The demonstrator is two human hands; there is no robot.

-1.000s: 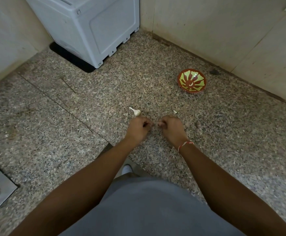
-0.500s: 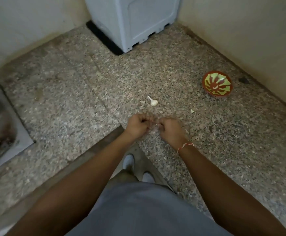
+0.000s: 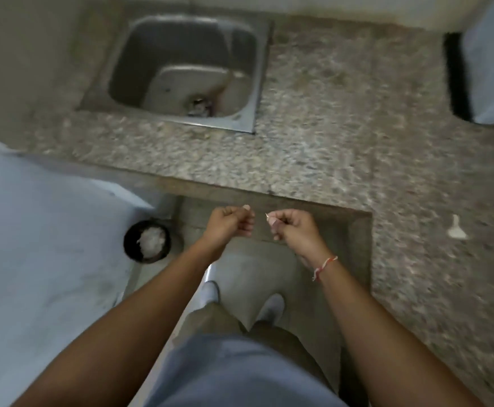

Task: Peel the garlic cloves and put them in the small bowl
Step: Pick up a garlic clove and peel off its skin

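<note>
Right, both my hands are up in front of me over the gap in the granite counter (image 3: 342, 160), fingers curled in. My right hand (image 3: 294, 230) pinches a tiny pale scrap with a pointed tip, probably papery garlic skin (image 3: 267, 216). My left hand (image 3: 229, 223) is closed tight with something pale just peeping at the thumb tip; I judge that's the clove (image 3: 245, 207), though it's too small to be sure. 1 more garlic piece (image 3: 456, 229) lies far right on the counter. The small bowl isn't in view. A clove is light, firm and slick once bare, so I'd pinch it across its fat middle, gently, and tear the brittle skin from the pointed end. Far left sits the steel sink (image 3: 262, 83); down by the floor is a dark bin (image 3: 128, 245).
</note>
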